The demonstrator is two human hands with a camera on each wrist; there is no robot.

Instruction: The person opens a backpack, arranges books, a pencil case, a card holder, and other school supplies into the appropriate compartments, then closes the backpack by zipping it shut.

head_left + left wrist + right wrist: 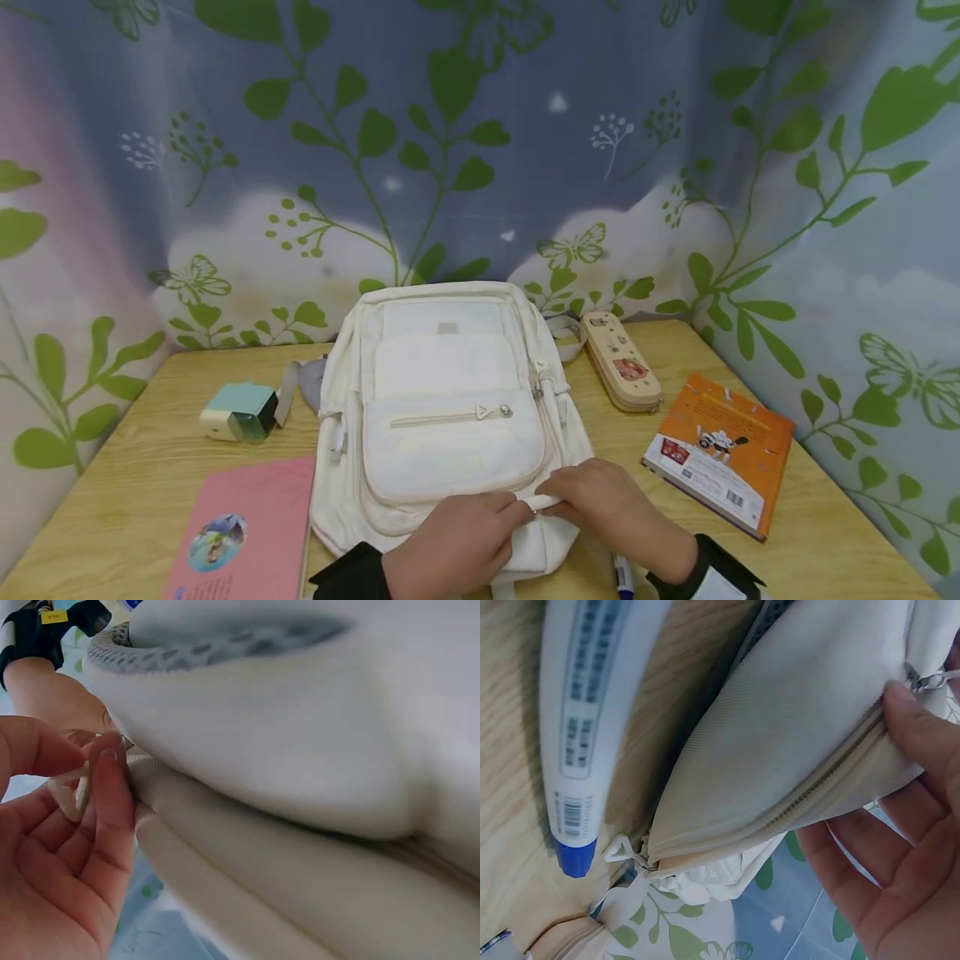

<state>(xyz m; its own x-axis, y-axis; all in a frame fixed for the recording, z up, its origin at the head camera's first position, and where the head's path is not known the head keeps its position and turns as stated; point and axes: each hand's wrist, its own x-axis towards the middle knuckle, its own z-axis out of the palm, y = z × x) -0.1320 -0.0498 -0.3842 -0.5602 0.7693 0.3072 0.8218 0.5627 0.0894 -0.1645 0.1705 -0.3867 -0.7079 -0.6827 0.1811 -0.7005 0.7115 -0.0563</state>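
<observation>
A white backpack lies on the table with its front pocket facing up. At its lower right edge, my left hand pinches the zipper pull; a cream triangular loop shows by these fingers in the left wrist view. Close beside it, my right hand grips the bag's edge. In the right wrist view that thumb presses the fabric along the zipper, just short of the metal slider. A white marker with a blue cap lies beside the bag, near the right wrist.
To the right lie a cream pencil case and an orange book. A pink book and a small teal-and-cream box-like object are on the left. A patterned curtain hangs behind the wooden table.
</observation>
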